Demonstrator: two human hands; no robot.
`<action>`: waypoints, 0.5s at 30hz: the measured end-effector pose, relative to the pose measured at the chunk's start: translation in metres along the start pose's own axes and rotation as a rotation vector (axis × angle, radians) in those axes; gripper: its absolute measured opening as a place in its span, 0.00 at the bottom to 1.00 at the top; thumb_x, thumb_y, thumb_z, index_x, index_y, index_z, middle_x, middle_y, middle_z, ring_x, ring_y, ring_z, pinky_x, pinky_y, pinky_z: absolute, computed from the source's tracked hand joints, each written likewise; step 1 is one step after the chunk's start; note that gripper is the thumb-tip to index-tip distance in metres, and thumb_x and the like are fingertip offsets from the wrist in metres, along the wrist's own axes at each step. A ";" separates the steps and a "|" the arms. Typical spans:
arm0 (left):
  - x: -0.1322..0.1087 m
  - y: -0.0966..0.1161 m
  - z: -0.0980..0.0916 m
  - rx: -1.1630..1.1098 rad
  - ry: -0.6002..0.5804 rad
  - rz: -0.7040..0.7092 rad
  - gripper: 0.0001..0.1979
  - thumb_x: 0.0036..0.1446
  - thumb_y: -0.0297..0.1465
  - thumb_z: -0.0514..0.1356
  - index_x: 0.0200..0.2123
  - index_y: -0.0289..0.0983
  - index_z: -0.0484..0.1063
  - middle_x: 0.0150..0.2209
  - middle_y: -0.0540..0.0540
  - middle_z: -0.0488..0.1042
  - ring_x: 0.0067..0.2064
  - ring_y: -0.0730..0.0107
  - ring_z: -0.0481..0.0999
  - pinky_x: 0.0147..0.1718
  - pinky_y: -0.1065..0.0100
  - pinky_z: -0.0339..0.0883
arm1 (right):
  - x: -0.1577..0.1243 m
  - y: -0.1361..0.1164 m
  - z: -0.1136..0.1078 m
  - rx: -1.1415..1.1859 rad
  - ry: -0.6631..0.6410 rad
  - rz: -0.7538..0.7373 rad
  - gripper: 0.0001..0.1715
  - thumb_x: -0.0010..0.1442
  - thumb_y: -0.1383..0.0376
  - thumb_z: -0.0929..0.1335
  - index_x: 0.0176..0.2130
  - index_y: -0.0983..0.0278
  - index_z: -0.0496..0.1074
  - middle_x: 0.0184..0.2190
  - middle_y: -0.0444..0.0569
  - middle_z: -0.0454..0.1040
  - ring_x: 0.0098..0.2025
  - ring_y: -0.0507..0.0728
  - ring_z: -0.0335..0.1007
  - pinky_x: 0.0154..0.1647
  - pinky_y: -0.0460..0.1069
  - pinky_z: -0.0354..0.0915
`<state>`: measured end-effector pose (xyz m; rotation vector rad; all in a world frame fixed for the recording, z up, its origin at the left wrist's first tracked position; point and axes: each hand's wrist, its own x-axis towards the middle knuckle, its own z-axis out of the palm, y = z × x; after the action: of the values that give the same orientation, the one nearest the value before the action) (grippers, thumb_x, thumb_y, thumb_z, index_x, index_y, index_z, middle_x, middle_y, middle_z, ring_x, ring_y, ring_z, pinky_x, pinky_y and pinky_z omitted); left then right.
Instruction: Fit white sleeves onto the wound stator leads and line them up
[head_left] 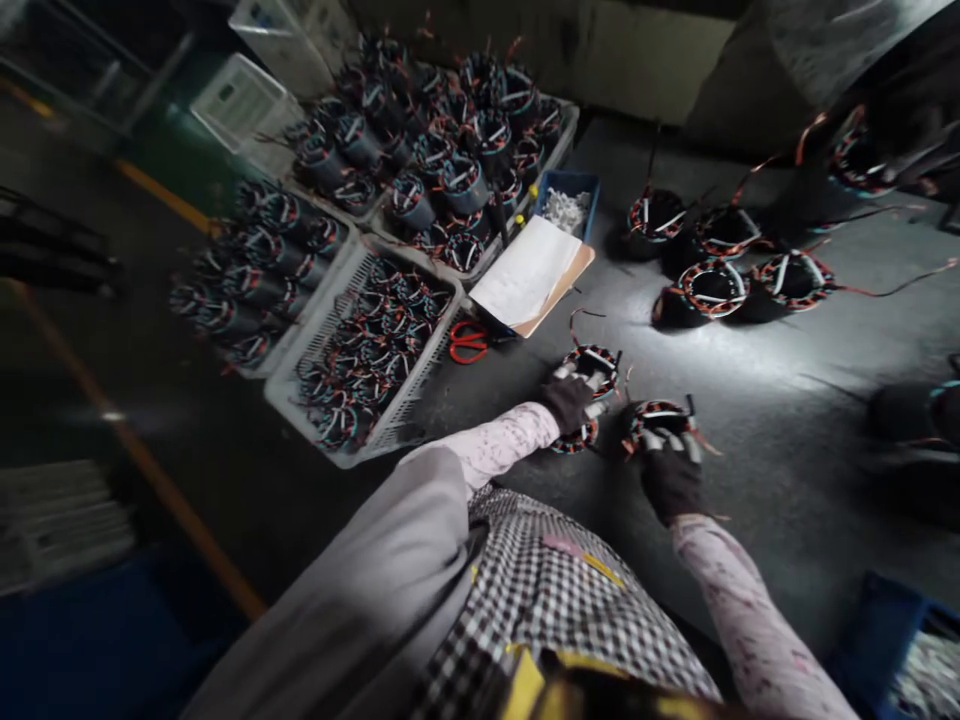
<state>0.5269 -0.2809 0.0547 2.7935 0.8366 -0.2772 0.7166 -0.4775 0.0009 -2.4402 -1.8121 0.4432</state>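
- Left hand [568, 402] is gripping a stator [589, 385] lying on the worktop [750, 400]; its grip is wrapped over the near-left rim, pale fingertips closed on the winding.
- Right hand [670, 478] is resting on a second stator [660, 420], just right of the first; fingers are curled over the near rim, closed on it as far as I can tell. Frame is blurred here.
- Both hands are wearing dark gloves with pale tips.
- Judgement, doing it well: keep pressure on the steel core, not on the copper end turns or the loose leads; keep each stator flat on the worktop so it is not rolling; keep the lead tails clear of the fingers.
- Stators are short dark rings, hollow bore, copper windings with white and reddish slot insulation, thin wire tails sticking out. Likely heavy, hard edges, snag-prone wires.
- More stators [712, 288] are sitting on the far right, well apart from the hands.
- Far left: pale perforated plastic crates [390, 420], full of stators.
- Red-handled scissors [467, 342] are lying near the crate corner; a paper pad [529, 272] is lying just beyond, beside a blue bin [577, 185].
- Worktop is grey, matte, smooth-looking.
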 end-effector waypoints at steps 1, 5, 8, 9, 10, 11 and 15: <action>-0.017 -0.004 0.006 0.003 -0.015 0.002 0.31 0.83 0.43 0.55 0.80 0.32 0.67 0.67 0.32 0.80 0.69 0.53 0.79 0.80 0.49 0.52 | -0.010 -0.017 0.012 0.059 0.026 -0.066 0.29 0.72 0.66 0.64 0.64 0.60 0.83 0.69 0.58 0.78 0.75 0.69 0.69 0.80 0.65 0.59; -0.076 -0.033 0.016 0.018 -0.105 -0.006 0.24 0.81 0.33 0.53 0.72 0.39 0.79 0.72 0.36 0.75 0.71 0.52 0.77 0.80 0.46 0.53 | -0.022 -0.104 0.033 0.268 -0.005 -0.222 0.27 0.73 0.57 0.66 0.64 0.56 0.82 0.69 0.54 0.78 0.75 0.74 0.69 0.80 0.69 0.62; -0.106 -0.067 0.016 0.042 -0.149 -0.198 0.29 0.81 0.32 0.50 0.77 0.32 0.72 0.69 0.32 0.78 0.72 0.50 0.76 0.80 0.48 0.56 | -0.009 -0.159 0.024 0.362 -0.159 -0.316 0.31 0.71 0.58 0.68 0.68 0.63 0.78 0.72 0.62 0.75 0.74 0.74 0.69 0.81 0.71 0.59; -0.114 -0.079 0.015 0.057 -0.154 -0.227 0.30 0.80 0.32 0.50 0.78 0.31 0.71 0.69 0.32 0.78 0.73 0.49 0.76 0.80 0.48 0.57 | -0.002 -0.170 0.016 0.407 -0.215 -0.378 0.31 0.70 0.59 0.69 0.68 0.65 0.78 0.71 0.64 0.76 0.73 0.73 0.70 0.80 0.71 0.60; -0.120 -0.089 0.014 0.073 -0.155 -0.241 0.30 0.79 0.31 0.50 0.78 0.31 0.71 0.69 0.31 0.78 0.74 0.48 0.75 0.79 0.47 0.57 | 0.006 -0.175 0.006 0.461 -0.263 -0.451 0.30 0.70 0.60 0.70 0.67 0.64 0.79 0.69 0.64 0.77 0.72 0.72 0.72 0.79 0.70 0.62; -0.125 -0.099 0.013 0.088 -0.158 -0.253 0.30 0.79 0.31 0.50 0.77 0.32 0.73 0.69 0.31 0.77 0.74 0.47 0.75 0.79 0.46 0.57 | 0.017 -0.173 -0.008 0.514 -0.287 -0.517 0.29 0.70 0.60 0.70 0.66 0.61 0.80 0.67 0.61 0.79 0.70 0.70 0.73 0.78 0.68 0.64; -0.132 -0.119 0.010 0.109 -0.148 -0.331 0.30 0.79 0.32 0.50 0.76 0.31 0.73 0.67 0.31 0.80 0.73 0.46 0.77 0.80 0.45 0.57 | 0.088 -0.096 -0.090 0.578 0.121 -0.179 0.30 0.74 0.53 0.65 0.68 0.61 0.78 0.66 0.62 0.79 0.72 0.69 0.71 0.78 0.66 0.65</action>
<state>0.3503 -0.2547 0.0588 2.6768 1.2789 -0.5908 0.6748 -0.3545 0.0924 -1.8602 -1.5565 0.6740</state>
